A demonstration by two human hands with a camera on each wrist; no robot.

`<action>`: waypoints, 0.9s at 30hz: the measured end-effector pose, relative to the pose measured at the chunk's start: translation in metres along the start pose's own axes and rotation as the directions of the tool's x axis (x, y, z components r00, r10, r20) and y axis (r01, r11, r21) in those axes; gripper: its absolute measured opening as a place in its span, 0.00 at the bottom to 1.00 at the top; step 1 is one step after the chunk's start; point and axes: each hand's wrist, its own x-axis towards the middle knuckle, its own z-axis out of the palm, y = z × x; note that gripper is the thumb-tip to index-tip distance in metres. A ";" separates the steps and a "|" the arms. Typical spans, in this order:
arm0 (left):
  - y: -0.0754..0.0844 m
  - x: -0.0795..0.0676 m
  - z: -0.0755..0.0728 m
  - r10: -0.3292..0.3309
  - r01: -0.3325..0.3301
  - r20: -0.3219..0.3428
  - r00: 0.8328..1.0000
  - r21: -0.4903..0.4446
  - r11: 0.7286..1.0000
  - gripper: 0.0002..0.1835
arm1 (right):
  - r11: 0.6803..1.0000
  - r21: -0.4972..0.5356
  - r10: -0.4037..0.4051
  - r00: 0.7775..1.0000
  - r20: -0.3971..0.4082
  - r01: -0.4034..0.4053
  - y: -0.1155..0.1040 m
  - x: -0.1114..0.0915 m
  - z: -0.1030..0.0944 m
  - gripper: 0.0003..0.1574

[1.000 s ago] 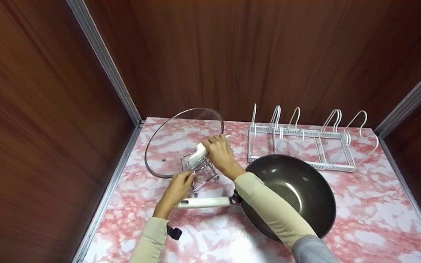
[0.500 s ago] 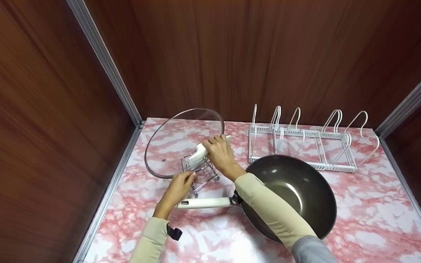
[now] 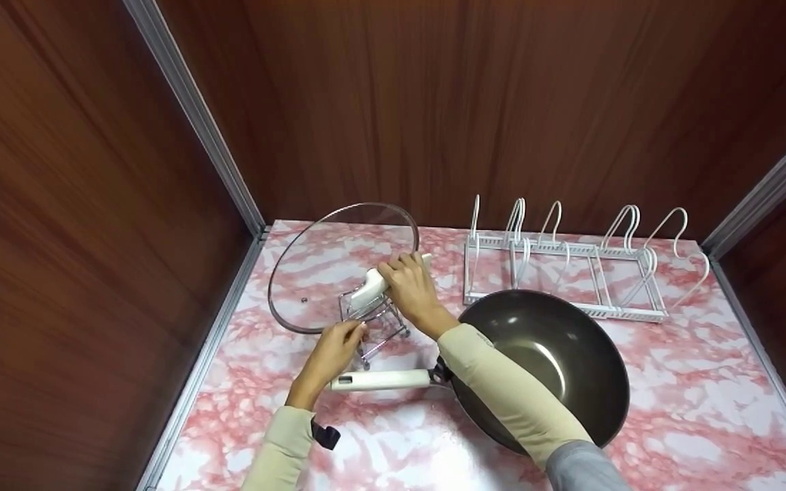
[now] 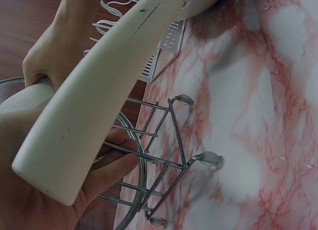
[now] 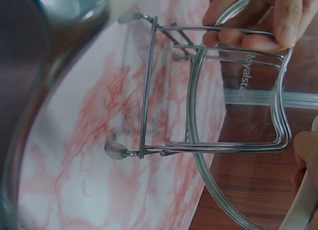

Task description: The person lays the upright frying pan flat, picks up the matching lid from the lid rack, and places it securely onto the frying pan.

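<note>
A clear glass lid (image 3: 318, 273) stands tilted in a small chrome wire lid stand (image 5: 147, 91). Its white handle (image 3: 368, 290) faces the wok side, and my right hand (image 3: 410, 283) grips it from above. My left hand (image 3: 333, 348) holds the stand's near wire bars; in the right wrist view the left fingers (image 5: 285, 21) curl at the upper bars, beside the lid's rim. The stand's small feet are on the table. A dark wok (image 3: 577, 348) lies right of the hands, under the right sleeve. Its cream handle (image 3: 386, 379) points left, passing close by the left wrist.
A white wire rack (image 3: 584, 249) with several upright hooked loops stands at the back right, partly behind the wok. Brown wood-grain panels (image 3: 434, 116) with metal edging enclose the pink marbled table (image 3: 693, 382) at the back and sides.
The lid has shifted very slightly to the left. Both hands keep their holds, and the wok stays put.
</note>
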 end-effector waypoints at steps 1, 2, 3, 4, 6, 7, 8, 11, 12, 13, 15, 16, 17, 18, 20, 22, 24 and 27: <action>0.000 0.000 0.000 0.002 -0.002 -0.002 1.000 0.003 1.000 0.14 | 1.000 -0.001 -0.002 1.000 -0.004 0.002 0.000 0.000 0.000 0.18; 0.000 0.000 0.000 0.002 -0.002 -0.004 1.000 0.007 1.000 0.14 | 1.000 -0.001 -0.004 1.000 -0.007 0.004 -0.001 0.000 0.000 0.18; 0.000 0.000 0.000 0.006 -0.006 -0.005 1.000 0.009 1.000 0.14 | 1.000 0.000 -0.007 1.000 -0.009 0.007 -0.001 0.001 0.000 0.18; -0.001 0.000 0.000 0.009 -0.009 -0.006 1.000 0.009 1.000 0.14 | 1.000 0.000 -0.009 1.000 -0.011 0.009 -0.001 0.001 0.000 0.18; -0.001 0.000 0.000 0.014 -0.014 -0.009 1.000 0.012 1.000 0.13 | 1.000 0.002 -0.015 1.000 -0.013 0.015 -0.002 0.001 -0.001 0.18; -0.001 0.000 0.000 0.015 -0.015 -0.010 1.000 0.013 1.000 0.13 | 1.000 0.000 -0.016 1.000 -0.017 0.016 -0.002 0.001 -0.001 0.17; -0.001 0.000 0.000 0.018 -0.018 -0.011 1.000 0.012 1.000 0.13 | 1.000 0.000 -0.016 1.000 -0.020 0.016 -0.002 0.002 -0.001 0.17; -0.001 0.000 0.000 0.025 -0.025 -0.010 1.000 0.013 1.000 0.14 | 1.000 -0.006 -0.018 0.999 -0.028 0.017 -0.003 0.001 -0.001 0.16; -0.001 0.000 0.000 0.028 -0.028 -0.009 1.000 0.013 1.000 0.14 | 1.000 -0.006 -0.018 0.999 -0.032 0.018 -0.003 0.001 0.000 0.16; -0.001 0.000 0.000 0.029 -0.029 -0.008 1.000 0.012 1.000 0.14 | 1.000 -0.007 -0.019 0.999 -0.035 0.018 -0.003 0.001 0.000 0.16; 0.000 0.000 -0.001 0.030 -0.030 -0.008 1.000 0.012 0.999 0.15 | 1.000 -0.010 -0.021 0.999 -0.037 0.021 -0.003 0.002 0.000 0.16; 0.000 0.000 -0.001 0.028 -0.028 -0.007 1.000 0.010 1.000 0.15 | 1.000 -0.011 -0.022 0.999 -0.037 0.021 -0.003 0.001 0.000 0.16; 0.000 0.000 -0.001 0.026 -0.025 -0.006 1.000 0.006 1.000 0.15 | 1.000 -0.011 -0.022 0.999 -0.038 0.021 -0.003 0.001 0.000 0.16; 0.000 0.000 -0.002 0.021 -0.021 -0.002 1.000 0.003 1.000 0.15 | 1.000 -0.010 -0.022 0.999 -0.040 0.021 -0.003 0.001 0.000 0.17; 0.001 0.000 -0.002 0.012 -0.012 0.001 1.000 -0.004 1.000 0.15 | 1.000 -0.008 -0.021 0.999 -0.041 0.021 -0.003 0.001 0.000 0.17; 0.001 0.000 -0.002 0.012 -0.012 0.001 1.000 -0.008 1.000 0.15 | 1.000 -0.003 -0.019 0.999 -0.046 0.019 -0.003 0.001 0.000 0.18; 0.001 0.001 -0.002 0.019 -0.019 0.002 1.000 -0.009 1.000 0.15 | 1.000 0.005 -0.018 0.999 -0.051 0.018 -0.004 0.001 0.000 0.18; -0.001 0.001 -0.001 0.034 -0.034 -0.003 0.999 -0.006 0.999 0.15 | 1.000 0.017 -0.015 0.998 -0.065 0.016 -0.005 0.001 0.000 0.17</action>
